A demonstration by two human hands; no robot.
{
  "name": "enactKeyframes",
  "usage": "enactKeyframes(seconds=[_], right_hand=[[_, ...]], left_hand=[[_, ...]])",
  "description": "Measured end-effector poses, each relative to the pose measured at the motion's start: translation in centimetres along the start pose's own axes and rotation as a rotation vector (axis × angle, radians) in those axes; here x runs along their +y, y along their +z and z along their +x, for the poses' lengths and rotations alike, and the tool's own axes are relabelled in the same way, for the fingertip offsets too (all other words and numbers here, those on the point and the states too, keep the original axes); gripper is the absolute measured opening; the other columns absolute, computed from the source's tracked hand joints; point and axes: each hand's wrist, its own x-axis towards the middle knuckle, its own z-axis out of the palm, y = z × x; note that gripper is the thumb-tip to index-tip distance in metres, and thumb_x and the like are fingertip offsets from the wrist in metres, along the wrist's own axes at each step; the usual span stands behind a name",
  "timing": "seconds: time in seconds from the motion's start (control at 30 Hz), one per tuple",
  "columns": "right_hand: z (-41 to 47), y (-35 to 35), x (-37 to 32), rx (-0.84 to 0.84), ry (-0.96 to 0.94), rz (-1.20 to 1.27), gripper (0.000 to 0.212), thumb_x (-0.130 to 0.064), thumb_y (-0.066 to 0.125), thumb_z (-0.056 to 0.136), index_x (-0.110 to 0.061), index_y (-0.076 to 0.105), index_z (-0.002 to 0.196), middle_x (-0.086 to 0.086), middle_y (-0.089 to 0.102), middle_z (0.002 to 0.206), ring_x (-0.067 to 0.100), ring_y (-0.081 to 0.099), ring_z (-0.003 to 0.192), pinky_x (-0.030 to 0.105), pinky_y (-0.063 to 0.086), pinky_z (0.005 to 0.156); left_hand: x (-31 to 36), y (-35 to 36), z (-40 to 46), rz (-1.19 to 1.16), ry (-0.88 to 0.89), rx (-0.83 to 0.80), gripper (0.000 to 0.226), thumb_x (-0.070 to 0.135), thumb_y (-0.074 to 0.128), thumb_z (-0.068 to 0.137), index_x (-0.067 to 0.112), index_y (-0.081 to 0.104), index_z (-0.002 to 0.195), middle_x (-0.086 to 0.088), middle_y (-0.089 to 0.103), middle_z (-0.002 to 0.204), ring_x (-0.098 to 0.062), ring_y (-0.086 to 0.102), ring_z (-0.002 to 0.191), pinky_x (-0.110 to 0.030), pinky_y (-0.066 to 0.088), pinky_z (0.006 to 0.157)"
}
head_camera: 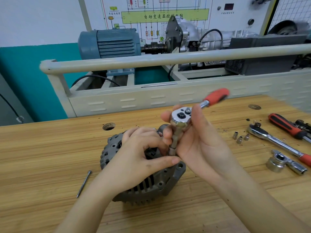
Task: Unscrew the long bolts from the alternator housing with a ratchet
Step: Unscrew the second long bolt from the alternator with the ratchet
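The grey alternator housing (151,184) lies on the wooden bench, mostly under my hands. A ratchet (181,116) with a red handle stands over it on an extension and socket (173,145) that point down into the housing's top right. My right hand (200,142) grips the ratchet head and extension. My left hand (143,155) rests on top of the housing, fingers curled over it and thumb stretched toward the socket. One long bolt (83,183) lies loose on the bench left of the housing.
Right of the housing lie three small sockets (239,137), a second ratchet (276,142), a red-handled tool (286,126) and a large socket with an adapter (282,163). A hole (109,126) is in the bench behind. A metal rail and motor rig stand beyond.
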Motion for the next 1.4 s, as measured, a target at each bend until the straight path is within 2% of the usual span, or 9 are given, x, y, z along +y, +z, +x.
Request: enactKeyframes(seconds=[0.1,0.2,0.33,0.53,0.63,0.93,1.1,1.23,1.4], right_hand=[[0.13,-0.08,0.0,0.023,0.037,0.036,0.033,-0.045,0.068,0.069,-0.017,0.072,0.086,0.0,0.071,0.082,0.01,0.064,0.063,0.022,0.052,0.06],[0.0,0.06,0.08,0.013,0.015,0.018,0.031,-0.044,0.072,0.066,-0.018,0.072,0.083,0.0,0.071,0.081,0.008,0.063,0.063,0.021,0.051,0.06],[-0.24,0.16,0.1,0.013,-0.038,-0.005,0.023,-0.032,0.082,0.059,-0.022,0.07,0.076,-0.001,0.07,0.085,0.01,0.062,0.066,0.023,0.051,0.061],[-0.09,0.06,0.17,-0.007,-0.028,-0.018,0.025,-0.04,0.075,0.066,-0.02,0.071,0.081,-0.001,0.071,0.086,0.009,0.062,0.066,0.022,0.05,0.063],[0.14,-0.08,0.11,0.008,0.019,0.034,0.031,-0.044,0.069,0.07,-0.017,0.071,0.086,0.0,0.071,0.084,0.009,0.062,0.062,0.022,0.051,0.062],[-0.36,0.0,0.12,0.029,-0.026,-0.015,0.028,-0.032,0.084,0.057,-0.022,0.068,0.078,-0.001,0.068,0.08,0.011,0.061,0.062,0.025,0.05,0.059],[-0.18,0.12,0.23,0.015,-0.011,-0.009,0.033,-0.041,0.077,0.061,-0.016,0.071,0.081,-0.002,0.071,0.081,0.01,0.064,0.063,0.021,0.051,0.059],[0.01,0.09,0.2,0.023,0.029,-0.007,0.034,-0.048,0.067,0.067,-0.019,0.072,0.083,-0.002,0.072,0.081,0.01,0.065,0.062,0.021,0.051,0.061],[-0.08,0.2,0.2,0.02,0.008,-0.018,0.033,-0.045,0.074,0.063,-0.017,0.071,0.081,-0.002,0.07,0.078,0.007,0.062,0.06,0.021,0.05,0.06]], left_hand=[[0.19,-0.12,-0.05,-0.035,-0.001,-0.007,0.036,0.058,0.067,0.064,0.025,0.072,0.077,0.015,0.063,0.095,0.016,0.037,0.107,-0.02,0.013,0.103],[0.07,-0.09,0.07,-0.037,-0.005,0.0,0.032,0.056,0.069,0.062,0.025,0.068,0.069,0.017,0.061,0.093,0.01,0.043,0.104,-0.038,0.021,0.106],[0.37,0.03,0.21,-0.018,-0.014,0.004,0.026,0.055,0.066,0.061,0.03,0.057,0.06,0.01,0.062,0.078,0.002,0.05,0.097,-0.044,0.025,0.104],[0.06,-0.02,0.07,-0.021,-0.007,-0.013,0.049,0.063,0.057,0.06,0.019,0.069,0.077,0.014,0.062,0.091,0.009,0.043,0.104,-0.042,0.025,0.104],[0.25,-0.13,0.06,-0.027,-0.014,-0.025,0.038,0.057,0.062,0.063,0.024,0.071,0.08,0.021,0.057,0.101,0.012,0.039,0.109,-0.037,0.018,0.106],[0.34,0.1,0.21,-0.018,-0.022,-0.002,0.023,0.062,0.06,0.06,0.041,0.052,0.058,0.016,0.058,0.081,0.003,0.047,0.097,-0.043,0.024,0.104],[-0.14,0.13,0.05,-0.018,-0.01,-0.004,0.049,0.064,0.055,0.06,0.02,0.066,0.076,0.011,0.059,0.089,0.01,0.042,0.1,-0.04,0.025,0.104],[-0.01,0.05,0.04,-0.006,0.007,-0.012,0.038,0.064,0.056,0.06,0.031,0.066,0.075,0.02,0.054,0.105,0.015,0.037,0.108,-0.029,0.014,0.105],[-0.31,0.31,0.1,-0.004,0.003,0.027,0.048,0.065,0.053,0.059,0.02,0.065,0.072,0.007,0.062,0.085,0.007,0.044,0.101,-0.039,0.023,0.105]])
